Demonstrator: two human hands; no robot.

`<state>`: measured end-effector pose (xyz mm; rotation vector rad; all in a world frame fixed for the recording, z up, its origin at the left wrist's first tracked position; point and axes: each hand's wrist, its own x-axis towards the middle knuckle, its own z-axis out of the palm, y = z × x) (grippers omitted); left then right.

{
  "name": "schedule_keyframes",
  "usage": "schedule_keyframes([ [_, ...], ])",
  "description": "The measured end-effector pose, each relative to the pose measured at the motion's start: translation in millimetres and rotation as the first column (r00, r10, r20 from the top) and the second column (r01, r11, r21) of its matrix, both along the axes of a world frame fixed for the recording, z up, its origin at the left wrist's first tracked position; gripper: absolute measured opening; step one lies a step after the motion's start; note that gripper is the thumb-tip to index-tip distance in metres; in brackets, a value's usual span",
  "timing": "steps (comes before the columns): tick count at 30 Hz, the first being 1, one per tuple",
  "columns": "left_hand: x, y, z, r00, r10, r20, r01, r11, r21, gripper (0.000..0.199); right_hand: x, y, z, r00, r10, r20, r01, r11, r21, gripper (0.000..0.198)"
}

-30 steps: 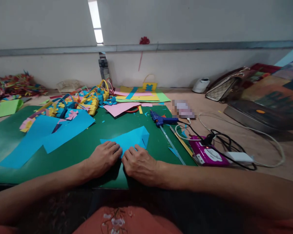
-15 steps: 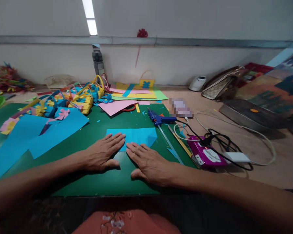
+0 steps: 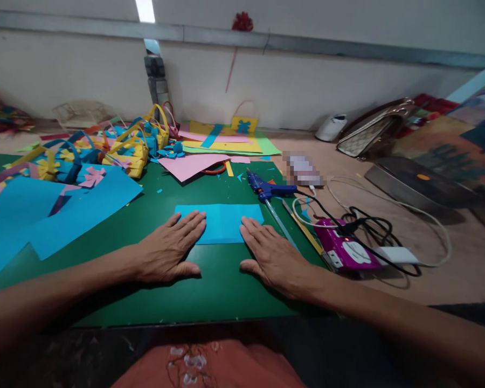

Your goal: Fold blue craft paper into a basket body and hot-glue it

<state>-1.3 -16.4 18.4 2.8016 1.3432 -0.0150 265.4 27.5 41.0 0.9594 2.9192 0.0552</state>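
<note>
We press one folded blue paper [image 3: 220, 222] flat on the green mat [image 3: 210, 291] with two hands: left hand [image 3: 167, 253] and right hand [image 3: 272, 257], both spread wide. One glue gun [image 3: 267, 190] lies near.

Two bare forearms come in from the bottom corners of the head view, ending in the left hand [image 3: 167, 253] and the right hand [image 3: 272, 256]. No sleeves show anywhere along either arm, and no watch, bracelet or ring can be seen on the wrists or fingers. The fingernails look short and unpainted. At the bottom centre, between the arms, lies a stretch of orange-red clothing [image 3: 210, 366] with a small pale floral embroidery of white blossoms and thin stems stitched into it. Darker patterned fabric shows beside it on the left.
</note>
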Motion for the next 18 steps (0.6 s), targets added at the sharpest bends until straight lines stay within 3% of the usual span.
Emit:
schedule_keyframes([
  [14,-14.3,-14.3,0.3,0.976,0.207,-0.074,-0.201,0.977,0.075,0.091,-1.6,1.1,-3.6,0.999,-0.023,0.022,0.024,0.999,-0.033,0.068],
  [18,-1.1,-15.2,4.7,0.994,0.096,-0.054,-0.094,0.995,0.044,0.084,-2.4,-0.2,-4.3,1.0,-0.018,0.015,0.018,1.0,-0.019,0.068],
])
